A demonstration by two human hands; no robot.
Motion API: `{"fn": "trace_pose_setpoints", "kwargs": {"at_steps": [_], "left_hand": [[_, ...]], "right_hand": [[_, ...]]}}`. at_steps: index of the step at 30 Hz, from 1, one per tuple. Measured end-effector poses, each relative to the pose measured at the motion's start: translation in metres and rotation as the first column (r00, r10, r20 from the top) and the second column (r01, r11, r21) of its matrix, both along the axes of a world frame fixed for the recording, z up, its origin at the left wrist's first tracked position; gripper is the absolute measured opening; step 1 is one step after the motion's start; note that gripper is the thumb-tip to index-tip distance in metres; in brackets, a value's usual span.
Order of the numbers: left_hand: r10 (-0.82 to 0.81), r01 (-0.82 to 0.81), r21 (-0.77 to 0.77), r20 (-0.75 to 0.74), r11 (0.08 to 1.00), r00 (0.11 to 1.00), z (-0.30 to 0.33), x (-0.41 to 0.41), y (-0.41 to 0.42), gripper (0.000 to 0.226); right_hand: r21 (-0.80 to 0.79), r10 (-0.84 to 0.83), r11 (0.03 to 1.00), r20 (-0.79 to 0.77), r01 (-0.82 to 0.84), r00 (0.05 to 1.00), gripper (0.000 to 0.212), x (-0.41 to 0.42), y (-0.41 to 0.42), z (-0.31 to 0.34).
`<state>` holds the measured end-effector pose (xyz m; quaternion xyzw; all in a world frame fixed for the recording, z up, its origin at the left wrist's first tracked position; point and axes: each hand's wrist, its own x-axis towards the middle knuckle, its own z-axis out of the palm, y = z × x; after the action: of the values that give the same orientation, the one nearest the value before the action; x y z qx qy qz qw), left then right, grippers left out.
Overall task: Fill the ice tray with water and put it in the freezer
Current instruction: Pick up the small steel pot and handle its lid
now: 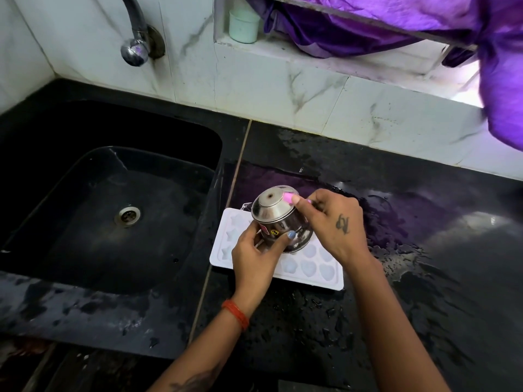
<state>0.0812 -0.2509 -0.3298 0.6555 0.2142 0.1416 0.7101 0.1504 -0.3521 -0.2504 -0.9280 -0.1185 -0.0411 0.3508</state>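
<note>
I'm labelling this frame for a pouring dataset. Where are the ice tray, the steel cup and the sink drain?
ice tray (308, 268), head view, on a heart-shaped cell near its front edge.
steel cup (271, 207), head view, on its upturned side wall.
sink drain (127, 216), head view, on the metal strainer.

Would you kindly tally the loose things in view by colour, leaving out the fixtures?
White: 1, the ice tray
Silver: 1, the steel cup
Pale green: 1, the small cup
Purple: 1, the cloth
Total: 4
</note>
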Motion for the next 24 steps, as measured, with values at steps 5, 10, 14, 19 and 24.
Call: {"fn": "trace_pose_setpoints", "kwargs": {"at_steps": [5, 10, 14, 19, 24], "left_hand": [[0.022, -0.020, 0.131, -0.019, 0.991, 1.000, -0.002, 0.002, 0.001, 0.063], [0.023, -0.014, 0.206, -0.041, 0.978, 0.999, 0.002, 0.003, 0.000, 0.069], [-0.008, 0.019, 0.172, -0.065, 0.985, 0.998, 0.006, 0.003, -0.004, 0.058], [-0.057, 0.066, 0.114, -0.082, 0.991, 0.995, 0.007, 0.002, -0.009, 0.046], [-0.108, 0.117, 0.079, -0.103, 0.990, 0.989, 0.003, 0.002, -0.013, 0.046]], "right_hand": [[0.217, -0.031, 0.974, -0.120, 0.057, 0.992, 0.050, 0.001, -0.009, -0.009], [0.275, -0.060, 0.956, -0.168, 0.106, 0.984, 0.041, -0.002, -0.018, -0.016], [0.238, -0.085, 0.965, -0.126, 0.113, 0.988, 0.036, -0.006, -0.023, -0.012], [0.124, -0.100, 0.987, -0.050, 0.106, 0.994, 0.040, -0.011, -0.025, -0.002], [0.017, -0.095, 0.995, 0.018, 0.095, 0.995, 0.040, -0.014, -0.027, 0.003]]}}
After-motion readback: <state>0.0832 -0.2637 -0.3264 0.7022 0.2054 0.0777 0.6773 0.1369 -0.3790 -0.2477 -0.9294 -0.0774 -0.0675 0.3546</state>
